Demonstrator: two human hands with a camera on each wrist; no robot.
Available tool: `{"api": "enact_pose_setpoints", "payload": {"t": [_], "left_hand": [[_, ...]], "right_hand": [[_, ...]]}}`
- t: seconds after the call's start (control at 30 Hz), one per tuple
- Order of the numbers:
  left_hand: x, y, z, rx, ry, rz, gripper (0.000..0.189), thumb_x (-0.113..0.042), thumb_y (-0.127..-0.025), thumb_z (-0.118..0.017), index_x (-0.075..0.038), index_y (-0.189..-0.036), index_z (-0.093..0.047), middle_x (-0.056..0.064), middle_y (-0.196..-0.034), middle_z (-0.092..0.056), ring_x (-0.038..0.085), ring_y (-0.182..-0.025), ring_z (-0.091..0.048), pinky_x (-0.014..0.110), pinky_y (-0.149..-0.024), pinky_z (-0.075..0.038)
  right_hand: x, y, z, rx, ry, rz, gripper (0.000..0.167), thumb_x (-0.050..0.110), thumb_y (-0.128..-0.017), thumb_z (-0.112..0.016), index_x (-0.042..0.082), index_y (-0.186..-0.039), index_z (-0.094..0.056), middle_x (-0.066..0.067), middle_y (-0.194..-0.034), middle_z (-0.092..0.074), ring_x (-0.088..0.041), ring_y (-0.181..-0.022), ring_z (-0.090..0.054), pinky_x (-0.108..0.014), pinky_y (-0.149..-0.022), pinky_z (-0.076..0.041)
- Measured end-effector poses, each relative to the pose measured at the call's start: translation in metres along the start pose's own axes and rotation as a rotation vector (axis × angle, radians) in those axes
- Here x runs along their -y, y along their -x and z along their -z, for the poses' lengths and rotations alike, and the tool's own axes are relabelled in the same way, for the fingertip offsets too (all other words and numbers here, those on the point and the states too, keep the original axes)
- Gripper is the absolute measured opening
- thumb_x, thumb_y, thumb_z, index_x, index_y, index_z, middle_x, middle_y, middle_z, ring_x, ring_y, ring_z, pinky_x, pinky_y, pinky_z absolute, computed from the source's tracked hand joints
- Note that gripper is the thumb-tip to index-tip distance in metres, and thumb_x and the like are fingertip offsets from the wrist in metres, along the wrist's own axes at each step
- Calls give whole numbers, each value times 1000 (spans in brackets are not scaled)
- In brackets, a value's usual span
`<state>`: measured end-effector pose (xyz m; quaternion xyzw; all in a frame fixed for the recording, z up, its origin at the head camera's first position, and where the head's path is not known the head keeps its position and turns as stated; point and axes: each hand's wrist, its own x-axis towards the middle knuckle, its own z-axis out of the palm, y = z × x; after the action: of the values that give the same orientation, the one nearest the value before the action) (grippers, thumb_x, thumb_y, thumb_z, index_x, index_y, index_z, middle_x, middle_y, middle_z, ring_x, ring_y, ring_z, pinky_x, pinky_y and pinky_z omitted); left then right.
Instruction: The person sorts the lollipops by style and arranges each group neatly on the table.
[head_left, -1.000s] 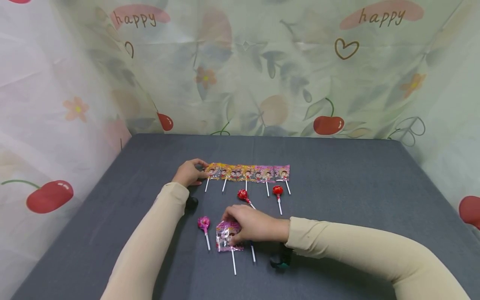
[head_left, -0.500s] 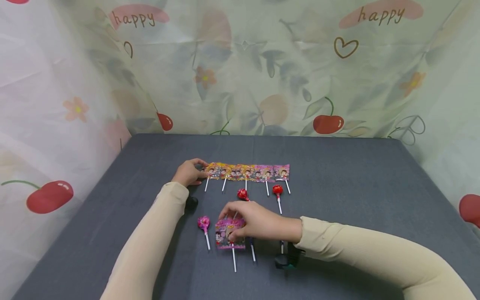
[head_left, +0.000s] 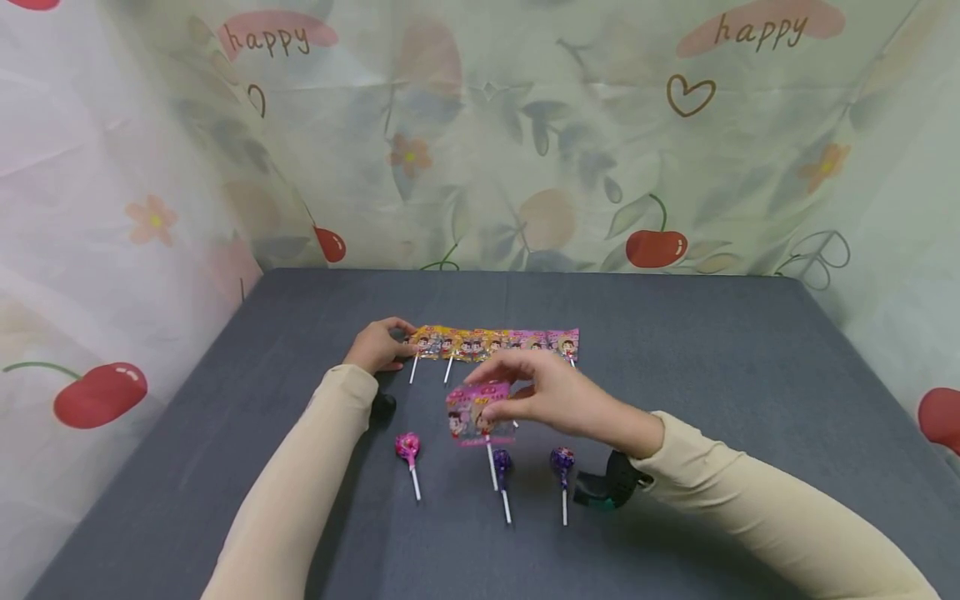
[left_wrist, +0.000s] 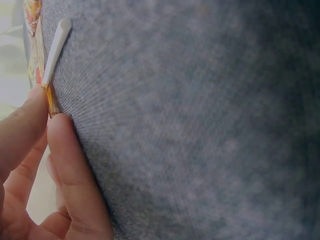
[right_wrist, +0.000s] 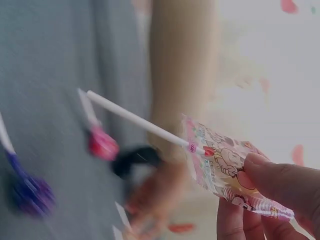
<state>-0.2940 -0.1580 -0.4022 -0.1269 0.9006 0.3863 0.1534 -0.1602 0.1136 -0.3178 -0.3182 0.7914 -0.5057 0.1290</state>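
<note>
In the head view, my right hand [head_left: 562, 392] holds up a lollipop in a flat pink packet [head_left: 467, 423], thumb on the packet's face, stick pointing down toward me. The right wrist view shows the same packet [right_wrist: 217, 162] between thumb and fingers. My left hand [head_left: 373, 345] pinches the left edge of the leftmost yellow-packet lollipop [head_left: 427, 340], which ends a side-by-side row. Its white stick [left_wrist: 57, 52] and a bit of yellow wrapper show at the fingertips in the left wrist view. Pink-packet lollipops [head_left: 566, 342] form the row's right end, partly behind my right hand.
On the dark grey table [head_left: 697, 358] lie a round pink lollipop [head_left: 407, 447] and two round purple lollipops, one left [head_left: 502, 463] and one right [head_left: 562, 463]. A black wrist camera [head_left: 613, 483] hangs below my right wrist. A printed curtain [head_left: 495, 150] stands behind.
My right hand has lifted the pink-packet lollipop and carried it forward and slightly right, uncovering the purple lollipops and now hiding the red ones. My left hand stays in place.
</note>
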Motion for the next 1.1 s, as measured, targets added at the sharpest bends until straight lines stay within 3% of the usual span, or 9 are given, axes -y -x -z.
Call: {"api": "enact_pose_setpoints", "payload": {"t": [0.27, 0.47, 0.6, 0.77, 0.9, 1.1], "left_hand": [[1, -2, 0, 2, 17, 5, 39, -15, -91, -68, -18, -129, -58, 16, -138, -45, 18, -82, -55, 20, -58, -51], [1, -2, 1, 3, 24, 5, 39, -15, -91, -68, -18, -129, -58, 16, -138, -45, 19, -83, -55, 20, -58, -51], [1, 0, 2, 9, 21, 0, 38, -15, -92, -68, -18, -129, -58, 16, -138, -45, 20, -84, -55, 20, -58, -51], [1, 1, 2, 18, 29, -8, 38, -15, -92, -67, -18, -129, -58, 16, -137, -45, 20, -87, -55, 20, -60, -51], [1, 1, 1, 16, 39, -9, 38, -14, -92, -67, -18, -128, -58, 16, -136, -46, 20, -87, -55, 20, -59, -51], [1, 0, 1, 21, 34, -8, 38, -13, -92, -67, -18, -129, -58, 16, -136, -45, 20, -86, -55, 20, -59, -51]], "right_hand": [[-8, 5, 62, -293, 37, -8, 33, 13, -84, -75, 8, -116, -67, -6, -107, -68, -13, -86, -66, -28, -69, -56], [-35, 10, 99, -432, 26, -98, 37, 22, -86, -74, 7, -119, -65, 7, -103, -69, -9, -88, -64, -22, -73, -53], [-61, 12, 115, -473, -17, -179, 40, 24, -88, -71, 7, -123, -62, 11, -99, -71, -6, -87, -66, -22, -78, -53], [-94, 14, 126, -491, -14, -293, 45, 25, -91, -68, 4, -129, -56, 6, -100, -72, -4, -85, -66, -25, -82, -54], [-119, 15, 132, -481, 11, -377, 47, 24, -92, -67, 2, -131, -54, 0, -102, -72, -2, -82, -64, -24, -77, -54], [-149, 11, 133, -413, 50, -493, 46, 22, -90, -71, 1, -128, -58, 2, -92, -72, -4, -73, -58, -21, -67, -51]]}}
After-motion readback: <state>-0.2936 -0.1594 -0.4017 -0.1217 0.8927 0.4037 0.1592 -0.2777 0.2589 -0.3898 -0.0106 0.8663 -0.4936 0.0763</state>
